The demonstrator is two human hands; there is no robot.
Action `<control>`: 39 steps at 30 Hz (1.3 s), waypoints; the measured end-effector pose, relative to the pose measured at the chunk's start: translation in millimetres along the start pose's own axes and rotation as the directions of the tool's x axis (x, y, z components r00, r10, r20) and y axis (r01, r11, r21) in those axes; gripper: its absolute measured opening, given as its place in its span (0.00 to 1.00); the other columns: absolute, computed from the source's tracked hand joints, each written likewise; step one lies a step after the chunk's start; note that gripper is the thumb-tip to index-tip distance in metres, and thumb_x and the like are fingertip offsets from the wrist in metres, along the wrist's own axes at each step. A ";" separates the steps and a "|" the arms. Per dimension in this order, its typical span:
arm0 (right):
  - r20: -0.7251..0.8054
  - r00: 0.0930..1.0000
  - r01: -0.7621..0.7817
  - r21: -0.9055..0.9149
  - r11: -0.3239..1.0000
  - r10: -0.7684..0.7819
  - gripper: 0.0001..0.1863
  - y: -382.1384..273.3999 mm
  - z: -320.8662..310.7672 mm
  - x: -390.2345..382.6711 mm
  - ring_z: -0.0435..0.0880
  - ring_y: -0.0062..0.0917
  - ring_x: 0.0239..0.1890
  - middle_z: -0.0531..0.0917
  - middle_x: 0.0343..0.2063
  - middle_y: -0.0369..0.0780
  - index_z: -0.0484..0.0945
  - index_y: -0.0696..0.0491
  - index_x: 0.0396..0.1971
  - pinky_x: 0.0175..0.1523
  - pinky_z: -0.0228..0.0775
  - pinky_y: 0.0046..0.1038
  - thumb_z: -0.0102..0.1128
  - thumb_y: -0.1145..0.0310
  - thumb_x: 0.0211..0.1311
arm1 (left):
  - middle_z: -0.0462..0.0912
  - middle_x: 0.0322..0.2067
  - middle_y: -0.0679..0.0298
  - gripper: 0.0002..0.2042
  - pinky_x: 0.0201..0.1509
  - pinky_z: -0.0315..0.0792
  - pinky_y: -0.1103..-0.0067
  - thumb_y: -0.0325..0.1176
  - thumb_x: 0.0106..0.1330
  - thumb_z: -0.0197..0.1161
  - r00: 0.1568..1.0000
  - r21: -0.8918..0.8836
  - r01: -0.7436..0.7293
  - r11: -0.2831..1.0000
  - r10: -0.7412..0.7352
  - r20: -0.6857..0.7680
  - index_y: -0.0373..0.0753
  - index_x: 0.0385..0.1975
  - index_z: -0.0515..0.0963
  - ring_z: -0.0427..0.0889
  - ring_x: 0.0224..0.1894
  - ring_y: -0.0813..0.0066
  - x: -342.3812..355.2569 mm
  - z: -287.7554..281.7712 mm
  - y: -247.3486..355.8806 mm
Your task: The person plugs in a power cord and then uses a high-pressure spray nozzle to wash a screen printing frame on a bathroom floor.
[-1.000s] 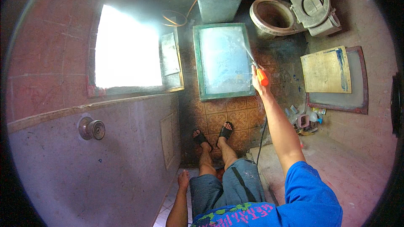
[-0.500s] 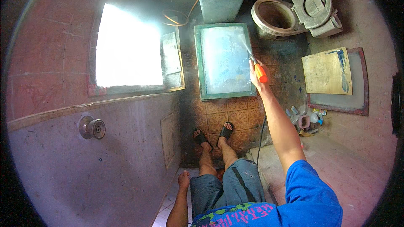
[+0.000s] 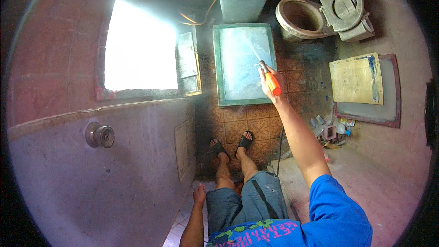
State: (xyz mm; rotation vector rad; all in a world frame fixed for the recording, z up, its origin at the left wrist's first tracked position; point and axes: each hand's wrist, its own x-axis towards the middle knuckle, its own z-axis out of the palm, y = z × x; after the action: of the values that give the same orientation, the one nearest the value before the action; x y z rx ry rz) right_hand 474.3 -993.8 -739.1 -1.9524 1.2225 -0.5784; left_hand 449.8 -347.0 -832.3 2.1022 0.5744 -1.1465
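Gleaming pale within a green frame (image 3: 219, 66), the rectangular panel (image 3: 238, 75) rests on patterned brown tiles (image 3: 235, 130), just beyond the right hand (image 3: 267, 88). That hand wraps round the orange-handled sprayer (image 3: 273, 83), its jet meeting the panel. The left hand (image 3: 199, 193) hangs beside the blue-grey shorts (image 3: 224, 208); how open, I can't quite tell.

Spray gun (image 3: 272, 83), centre: orange body, grey metallic nozzle end. Framed panel (image 3: 238, 77), upper centre: green border, pale blue-white face. Floor (image 3: 235, 130), centre: orange-brown tiles, ornate repeating motif. Board (image 3: 354, 80), right: pale yellow, dark blue streaks near one edge. Second panel (image 3: 389, 84), right: grey, reddish-brown border. Shirt (image 3: 338, 210), lower right: bright blue, green and pink print. Shorts (image 3: 224, 208), lower centre: grey-blue, dark stripe. Sandals (image 3: 245, 142): black.
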 end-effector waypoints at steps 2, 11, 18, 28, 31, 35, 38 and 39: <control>0.002 0.997 -0.082 -0.057 0.995 0.082 0.19 11.1 -2.4 0.3 0.84 0.45 0.33 0.83 0.27 0.49 0.81 0.50 0.45 0.36 0.75 0.38 0.51 0.52 0.68 | 0.82 0.36 0.58 0.21 0.43 0.75 0.75 0.48 0.72 0.51 0.999 -0.036 -0.040 0.999 0.040 0.006 0.31 0.42 0.78 0.80 0.38 0.68 -0.4 0.5 -0.2; 0.125 0.977 -0.180 0.039 0.983 0.174 0.20 -19.9 -8.2 -34.0 0.85 0.42 0.31 0.84 0.25 0.47 0.79 0.48 0.49 0.35 0.75 0.39 0.54 0.51 0.66 | 0.82 0.34 0.59 0.21 0.43 0.75 0.74 0.48 0.72 0.52 1.000 0.101 -0.001 0.995 0.001 0.009 0.32 0.41 0.79 0.80 0.38 0.69 -16.9 5.3 20.4; 0.178 0.975 -0.122 -0.065 0.990 0.132 0.23 -8.5 11.4 -47.8 0.85 0.43 0.32 0.84 0.26 0.50 0.77 0.48 0.54 0.37 0.76 0.39 0.54 0.49 0.65 | 0.83 0.40 0.54 0.23 0.47 0.75 0.73 0.48 0.72 0.51 0.998 0.208 -0.034 0.978 0.020 0.066 0.31 0.45 0.79 0.82 0.43 0.65 -25.8 6.1 28.4; 0.117 0.986 -0.114 -0.071 0.991 0.122 0.26 -17.8 28.1 -44.9 0.85 0.42 0.28 0.83 0.25 0.50 0.76 0.50 0.55 0.35 0.75 0.40 0.53 0.48 0.65 | 0.83 0.40 0.54 0.23 0.47 0.75 0.73 0.48 0.72 0.51 0.998 0.158 -0.053 0.986 0.045 0.050 0.31 0.45 0.79 0.82 0.42 0.67 -23.7 -0.1 11.5; 0.134 0.983 -0.116 -0.076 0.990 0.125 0.26 -21.4 32.6 -41.9 0.85 0.43 0.30 0.84 0.26 0.49 0.75 0.49 0.56 0.36 0.76 0.39 0.52 0.49 0.65 | 0.83 0.38 0.55 0.22 0.46 0.75 0.74 0.48 0.72 0.51 0.998 0.148 -0.041 0.988 0.035 0.044 0.31 0.44 0.79 0.81 0.41 0.67 -21.0 -3.3 3.0; 0.098 0.990 -0.092 -0.092 0.991 0.101 0.24 -27.3 37.1 -40.6 0.84 0.40 0.28 0.83 0.23 0.49 0.77 0.51 0.53 0.34 0.74 0.37 0.53 0.51 0.66 | 0.83 0.37 0.57 0.22 0.46 0.74 0.73 0.48 0.72 0.51 0.998 0.104 -0.067 0.992 0.065 0.028 0.32 0.42 0.79 0.81 0.40 0.67 -22.6 -0.6 0.1; 0.072 0.996 -0.050 -0.021 0.999 0.052 0.21 -31.6 34.5 -41.6 0.81 0.35 0.21 0.79 0.18 0.48 0.78 0.57 0.50 0.27 0.70 0.33 0.55 0.56 0.66 | 0.83 0.36 0.58 0.22 0.45 0.73 0.73 0.49 0.72 0.50 0.999 0.175 -0.029 0.984 0.023 0.038 0.32 0.40 0.80 0.80 0.39 0.67 -19.1 -4.4 -5.7; 0.091 0.995 -0.025 -0.032 0.999 0.028 0.21 -32.3 37.1 -43.9 0.82 0.35 0.21 0.79 0.18 0.48 0.78 0.57 0.50 0.27 0.70 0.33 0.55 0.56 0.66 | 0.83 0.35 0.58 0.22 0.44 0.73 0.73 0.49 0.72 0.50 0.988 0.307 -0.151 0.940 0.139 0.060 0.32 0.40 0.80 0.80 0.39 0.67 -17.9 -7.6 -7.7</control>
State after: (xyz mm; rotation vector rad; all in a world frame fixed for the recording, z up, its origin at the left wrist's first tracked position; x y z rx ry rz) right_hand 499.0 -932.8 -736.1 -1.9637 1.2047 -0.4539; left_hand 439.8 -337.3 -816.6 2.3367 0.2247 -1.2537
